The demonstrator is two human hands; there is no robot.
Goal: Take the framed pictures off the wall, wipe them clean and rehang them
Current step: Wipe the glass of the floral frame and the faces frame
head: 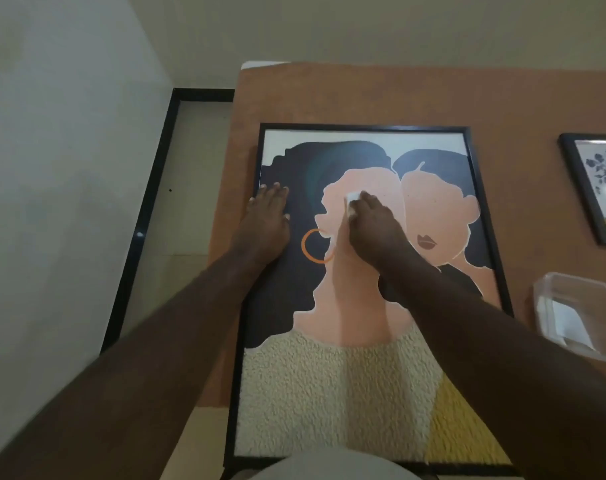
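A large black-framed picture (329,375) of two stylised figures lies flat on an orange-brown table (364,95). My left hand (265,220) lies flat with straight fingers on the glass near the frame's left edge. My right hand (376,226) presses a small white cloth (352,199) against the middle of the glass, with its fingers curled over the cloth. Only a corner of the cloth shows past my fingertips.
A smaller black-framed floral picture (596,188) lies on the table at the far right. A clear plastic container (578,317) sits by the big frame's right edge. A pale wall with black skirting (149,209) and floor lie to the left.
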